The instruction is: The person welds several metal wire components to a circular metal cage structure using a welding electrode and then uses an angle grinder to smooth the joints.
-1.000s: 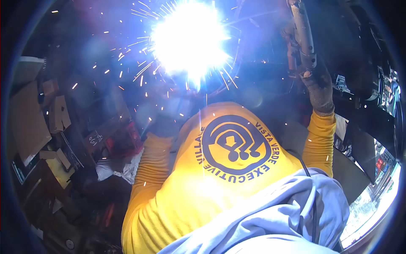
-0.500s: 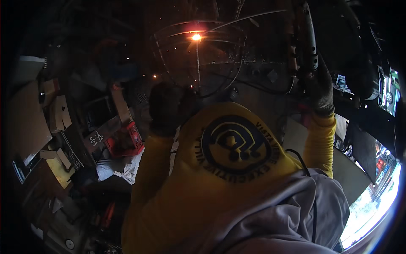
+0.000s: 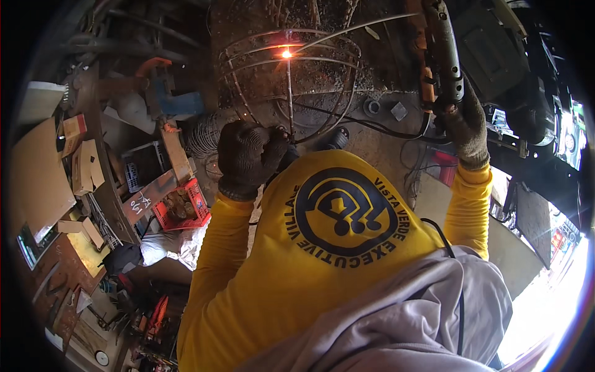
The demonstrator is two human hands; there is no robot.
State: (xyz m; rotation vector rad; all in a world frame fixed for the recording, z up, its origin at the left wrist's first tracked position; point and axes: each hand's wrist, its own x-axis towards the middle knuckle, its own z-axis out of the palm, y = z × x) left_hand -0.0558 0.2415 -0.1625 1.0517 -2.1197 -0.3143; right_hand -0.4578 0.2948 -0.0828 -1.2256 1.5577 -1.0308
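Note:
A curved frame of thin metal rods stands ahead of me, with a bright orange glow on its upper middle joint. My left hand, in a dark knitted glove, is closed at the frame's lower left, fingers curled around a rod; the exact grip is partly hidden. At the right, my gloved right hand is closed round the lower end of a welding electrode holder, a grey perforated tube beside an orange-brown bar. From its upper end a thin welding rod slants left, its tip at the glow.
A black cable runs across the floor below the frame. To the left are a blue clamp-like tool, coiled wire, a red crate and cardboard boxes. Dark machinery stands at the right.
The picture has become much brighter, and the glow looks smaller. Both hands, the frame and the electrode holder keep nearly the same places.

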